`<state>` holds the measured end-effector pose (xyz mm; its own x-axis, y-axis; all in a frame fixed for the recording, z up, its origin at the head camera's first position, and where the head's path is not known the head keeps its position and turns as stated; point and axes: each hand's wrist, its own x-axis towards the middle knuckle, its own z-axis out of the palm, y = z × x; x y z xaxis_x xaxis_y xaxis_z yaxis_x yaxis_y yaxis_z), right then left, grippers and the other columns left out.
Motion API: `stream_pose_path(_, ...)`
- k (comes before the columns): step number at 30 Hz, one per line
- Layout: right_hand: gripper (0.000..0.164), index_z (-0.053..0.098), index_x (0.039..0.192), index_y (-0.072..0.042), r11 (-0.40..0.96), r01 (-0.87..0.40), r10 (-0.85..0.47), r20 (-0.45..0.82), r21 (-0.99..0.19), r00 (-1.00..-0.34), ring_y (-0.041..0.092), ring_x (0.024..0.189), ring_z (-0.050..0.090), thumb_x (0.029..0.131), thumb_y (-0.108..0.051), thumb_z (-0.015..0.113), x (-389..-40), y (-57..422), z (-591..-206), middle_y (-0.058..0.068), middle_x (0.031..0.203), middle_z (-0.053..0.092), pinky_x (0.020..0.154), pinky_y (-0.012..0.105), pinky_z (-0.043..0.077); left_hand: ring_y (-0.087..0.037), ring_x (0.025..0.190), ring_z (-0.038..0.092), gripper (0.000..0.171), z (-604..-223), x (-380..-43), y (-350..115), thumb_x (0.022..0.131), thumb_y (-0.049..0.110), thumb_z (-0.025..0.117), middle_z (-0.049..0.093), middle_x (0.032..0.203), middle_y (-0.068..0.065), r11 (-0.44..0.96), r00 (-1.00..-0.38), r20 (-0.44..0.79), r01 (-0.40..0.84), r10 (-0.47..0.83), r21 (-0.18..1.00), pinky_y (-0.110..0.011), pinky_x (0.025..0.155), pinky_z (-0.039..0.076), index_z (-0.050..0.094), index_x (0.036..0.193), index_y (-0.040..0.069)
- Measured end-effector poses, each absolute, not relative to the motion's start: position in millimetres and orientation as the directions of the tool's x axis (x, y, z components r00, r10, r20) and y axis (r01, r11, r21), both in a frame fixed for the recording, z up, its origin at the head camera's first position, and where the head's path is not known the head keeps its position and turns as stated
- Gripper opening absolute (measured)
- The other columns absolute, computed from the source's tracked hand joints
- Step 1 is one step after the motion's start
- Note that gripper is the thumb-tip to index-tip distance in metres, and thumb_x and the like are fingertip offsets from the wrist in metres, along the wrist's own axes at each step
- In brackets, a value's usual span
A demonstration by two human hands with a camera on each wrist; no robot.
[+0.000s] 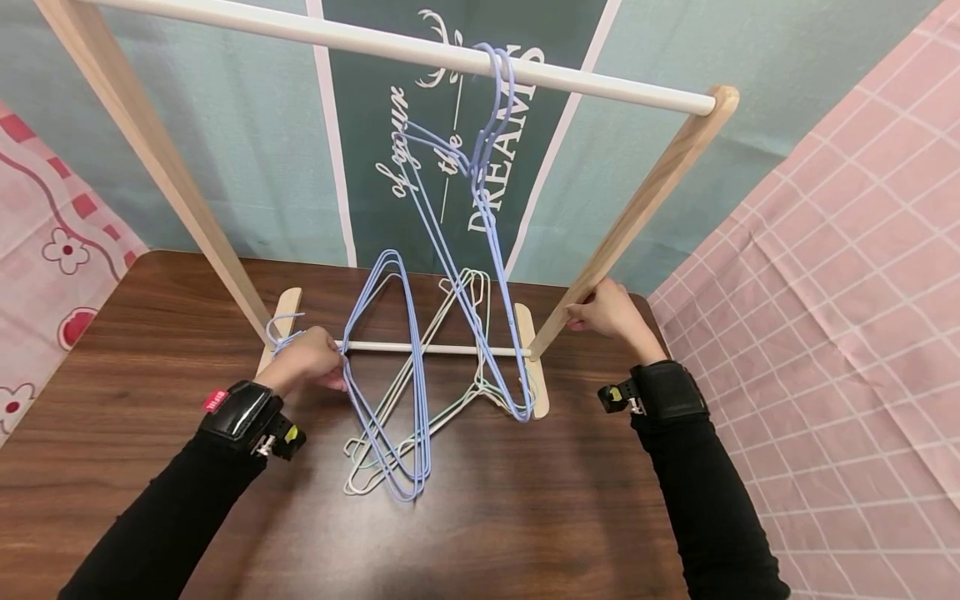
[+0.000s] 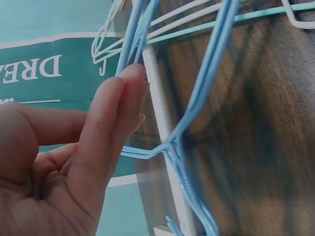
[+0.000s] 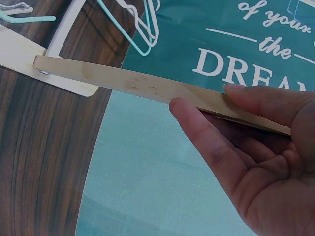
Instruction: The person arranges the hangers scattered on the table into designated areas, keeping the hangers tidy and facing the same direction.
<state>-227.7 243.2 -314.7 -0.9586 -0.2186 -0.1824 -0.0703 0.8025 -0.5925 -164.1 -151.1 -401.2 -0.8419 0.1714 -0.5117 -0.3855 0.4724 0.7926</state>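
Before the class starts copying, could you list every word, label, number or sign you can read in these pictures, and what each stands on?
"of your": white script on the backdrop's dark green panel.
"the": white script, same panel.
"DREAMS": white capitals, same panel.
Red tag on the left wrist strap: white marks, too small to read.
I can read no numbers.

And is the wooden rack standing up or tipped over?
The rack is upright: its feet sit on the table, with its top bar high above.
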Motion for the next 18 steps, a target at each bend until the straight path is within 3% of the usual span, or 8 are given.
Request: stream_pose_path(18, 0.026, 0.053, 0.105, 0.016, 0.801, -0.077, -0.224, -0.177, -0.594, -0.958, 0.03, 0.074, 0.067, 0.089, -0.004, 0.057, -228, 243, -315, 0.027, 0.086, 0.064, 0.059, 0.027, 0.057, -0.012, 0.049, 0.062, 0.019, -378, -164, -142, 0.083, -0.007, 0.042, 0.06, 0.055, -0.007, 0.484, -0.884, -0.444, -0.326, 0.149, 0.812, -0.025, 0.056, 0.057, 0.059, 0.078, -0.015)
